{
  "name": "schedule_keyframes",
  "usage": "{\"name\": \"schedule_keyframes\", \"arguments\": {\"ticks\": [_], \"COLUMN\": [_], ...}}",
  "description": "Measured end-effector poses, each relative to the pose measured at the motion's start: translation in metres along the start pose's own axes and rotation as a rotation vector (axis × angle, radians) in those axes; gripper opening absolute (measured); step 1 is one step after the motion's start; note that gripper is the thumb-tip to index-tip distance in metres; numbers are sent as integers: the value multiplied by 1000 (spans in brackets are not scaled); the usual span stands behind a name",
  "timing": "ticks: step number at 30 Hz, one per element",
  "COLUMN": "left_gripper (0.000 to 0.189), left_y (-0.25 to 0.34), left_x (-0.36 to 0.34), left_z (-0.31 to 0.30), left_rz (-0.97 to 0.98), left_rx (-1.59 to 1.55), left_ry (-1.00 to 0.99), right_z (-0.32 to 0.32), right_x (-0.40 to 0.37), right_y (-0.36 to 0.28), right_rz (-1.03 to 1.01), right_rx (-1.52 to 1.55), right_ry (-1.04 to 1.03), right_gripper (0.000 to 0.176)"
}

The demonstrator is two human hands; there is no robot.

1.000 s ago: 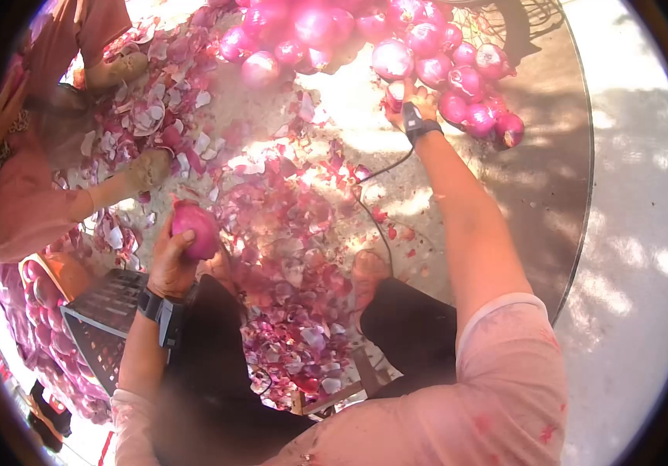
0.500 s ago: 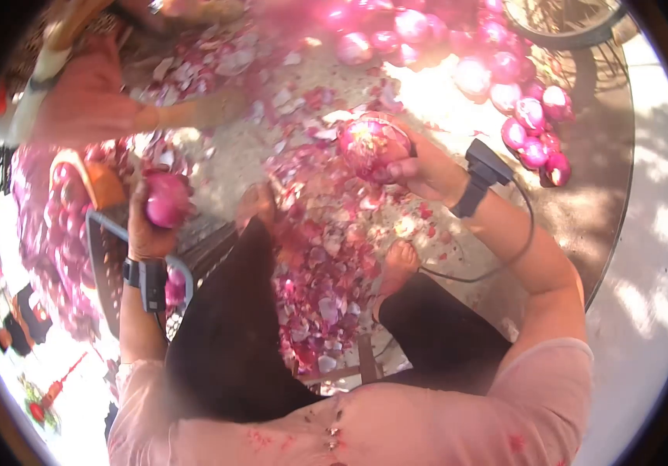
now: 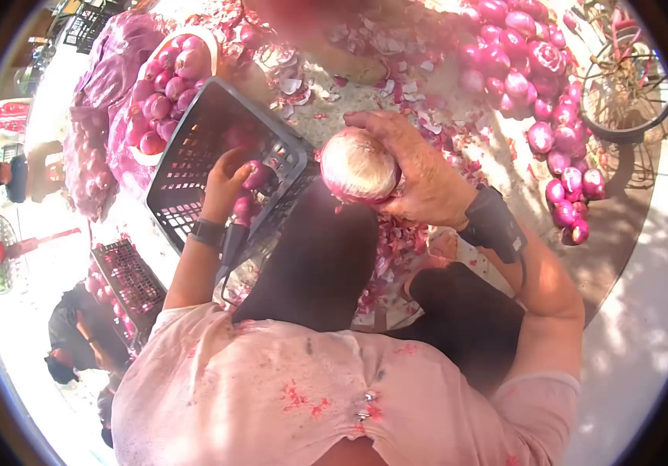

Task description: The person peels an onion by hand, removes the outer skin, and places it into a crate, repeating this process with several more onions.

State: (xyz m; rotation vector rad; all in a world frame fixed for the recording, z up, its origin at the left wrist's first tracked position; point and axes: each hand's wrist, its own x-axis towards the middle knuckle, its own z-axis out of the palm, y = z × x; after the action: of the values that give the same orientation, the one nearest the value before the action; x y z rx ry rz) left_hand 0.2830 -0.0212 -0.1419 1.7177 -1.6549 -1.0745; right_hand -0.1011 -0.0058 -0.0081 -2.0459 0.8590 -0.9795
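My right hand (image 3: 419, 175) is wrapped round a large onion (image 3: 359, 166), whose pale, whitish side faces up above my knee. My left hand (image 3: 225, 186) reaches into a tilted black plastic crate (image 3: 186, 144), its fingers apart. Just beyond those fingers a blurred onion (image 3: 242, 133) shows inside the crate. A smaller purple onion (image 3: 255, 175) lies close to the fingertips, and another (image 3: 244, 207) is near the wrist.
Onion skins (image 3: 396, 256) litter the ground around my feet. A pile of onions (image 3: 512, 66) extends down the right side, near a wheel (image 3: 629, 93). Behind the crate stands a basket of onions (image 3: 170, 97). A person (image 3: 77, 334) is at lower left, beside another crate (image 3: 128, 279).
The view has turned left. My left hand has let go of its onion over the crate. My right hand still holds an onion, now with a pale side showing. The co-worker's arm at upper left is gone.
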Motion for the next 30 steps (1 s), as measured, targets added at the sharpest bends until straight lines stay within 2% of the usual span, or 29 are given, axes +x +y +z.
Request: {"name": "schedule_keyframes", "arguments": {"ticks": [3, 4, 5, 7, 8, 11, 12, 13, 15, 17, 18, 21, 23, 25, 26, 27, 28, 29, 30], "left_gripper": [45, 46, 47, 50, 42, 31, 23, 23, 22, 19, 17, 12, 11, 10, 10, 11, 11, 12, 13], "left_y": [161, 194, 220, 255, 272, 283, 288, 292, 296, 297, 296, 293, 291, 293, 296, 297, 295, 293, 291], "left_x": [-26, -33, -39, -41, -46, -45, -50, -54, -62, -71, -74, -82, -89, -100, -105, -109, -111, -111, -107], "left_z": [1, 7, 12, 19, 21, 41, 47, 50, 54, 62, 65, 76, 83, 85, 87, 90, 96, 101, 107], "left_rz": [33, 104, 175, 369, 289, 467, 485, 503, 405, 430, 414, 341, 380, 384, 627, 867, 860, 773, 688], "left_rx": [-549, -630, -708, -415, -497, -649, -689, -704, -731, -778, -779, -793, -863, -806, -712, -601, -596, -600, -601], "left_ry": [-366, -416, -471, -484, -485, -420, -378, -394, -488, -489, -495, -490, -596, -683, -865, -1046, -1063, -1193, -1316], "right_z": [0, 1, 0, -4, -8, -21, -21, -20, -18, -14, -16, -17, -17, -13, -14, -21, -30, -39, -40], "right_x": [3, 1, 1, -4, -11, -27, -35, -44, -60, -75, -80, -93, -95, -101, -106, -108, -112, -115, -109], "right_y": [-18, -25, -37, -62, -65, -92, -98, -102, -111, -117, -115, -110, -104, -82, -69, -65, -63, -63, -72], "right_rz": [41, 118, 116, 241, 263, 281, 279, 285, 296, 319, 329, 330, 305, 184, 249, 249, 256, 257, 226], "right_rx": [31, 184, 150, 439, 466, 623, 592, 600, 595, 582, 454, 483, 551, 957, 899, 906, 1021, 1129, 1033], "right_ry": [47, 47, 46, 160, 226, 394, 407, 435, 468, 527, 501, 548, 550, 700, 768, 781, 743, 696, 736], "right_gripper": [86, 87, 87, 91, 97, 102, 102, 102, 102, 101, 98, 95, 88, 82, 73, 73, 71, 69, 70]}}
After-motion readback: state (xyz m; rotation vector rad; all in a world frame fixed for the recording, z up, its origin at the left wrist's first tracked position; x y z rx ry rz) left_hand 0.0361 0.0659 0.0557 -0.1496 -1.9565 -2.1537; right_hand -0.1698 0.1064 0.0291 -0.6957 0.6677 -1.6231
